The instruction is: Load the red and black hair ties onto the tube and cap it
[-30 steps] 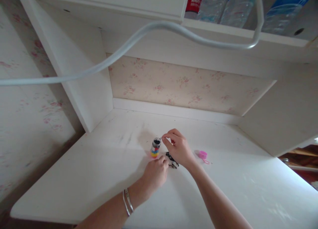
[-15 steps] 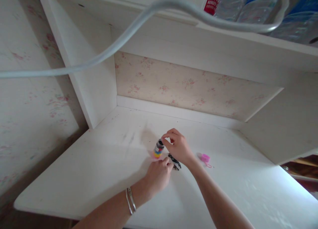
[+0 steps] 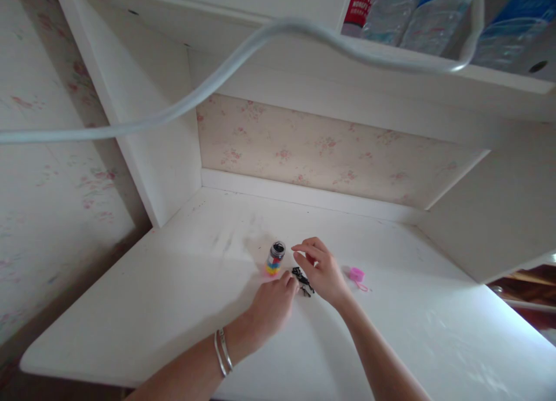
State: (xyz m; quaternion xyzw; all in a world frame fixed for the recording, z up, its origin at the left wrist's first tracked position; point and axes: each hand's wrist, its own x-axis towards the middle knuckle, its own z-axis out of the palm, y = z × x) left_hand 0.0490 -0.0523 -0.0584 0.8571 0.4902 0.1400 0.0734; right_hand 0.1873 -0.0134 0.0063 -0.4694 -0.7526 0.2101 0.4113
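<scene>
A small clear jar (image 3: 275,258) with bright coloured bands inside stands upright and uncapped on the white desk (image 3: 182,308). Just right of it lies a little heap of black pieces (image 3: 301,280). My left hand (image 3: 273,308), with two silver bangles on the wrist, is curled, and its fingertips pinch the near edge of the heap. My right hand (image 3: 324,270) hovers beside the heap, to the right of the jar, with index finger and thumb apart and nothing visible in them. A pink cap (image 3: 357,274) lies on the desk right of that hand.
A floral-papered back wall (image 3: 330,152) and white side panels (image 3: 160,152) close in the desk. A shelf above holds water bottles (image 3: 417,18). A pale cable (image 3: 208,88) hangs across the upper view. The desk's front edge runs along the lower left.
My right hand pinched something small over the jar's mouth, then drew back right and down toward the black heap with its fingers parted. The left hand stayed at the heap.
</scene>
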